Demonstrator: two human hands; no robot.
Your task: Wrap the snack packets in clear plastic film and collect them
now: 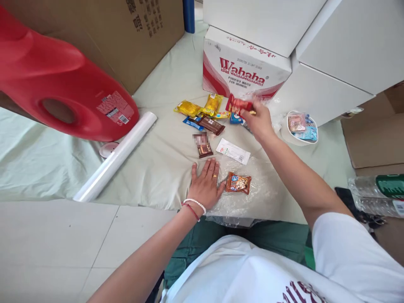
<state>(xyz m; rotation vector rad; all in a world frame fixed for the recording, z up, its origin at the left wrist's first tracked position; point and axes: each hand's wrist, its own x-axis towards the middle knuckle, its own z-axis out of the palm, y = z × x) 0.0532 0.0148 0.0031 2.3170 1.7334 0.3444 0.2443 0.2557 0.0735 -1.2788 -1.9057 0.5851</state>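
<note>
Your right hand (pixel 259 120): thumb and fingers pinched on one red packet (pixel 236 105), which is held over the right end of a loose group of snacks, in front of the Wahaha carton (pixel 243 69).

Your left hand (pixel 204 184): laid flat, palm down, fingers a little spread, gripping nothing; it rests on the pale cloth (pixel 164 168) at the edge of clear plastic film (pixel 268 181).

On the film, just beside your left thumb: one orange-brown packet (pixel 239 183). Beyond it: one white packet (pixel 233 151), lying aslant. Beyond your left fingertips: one dark brown packet (pixel 205 147). Farther back, bunched together: two yellow packets (pixel 189 108) and one long brown packet (pixel 212 125), the latter overlapping a blue packet (pixel 192 123).

To your right: one white tub (pixel 299 140) containing small packets.
</note>
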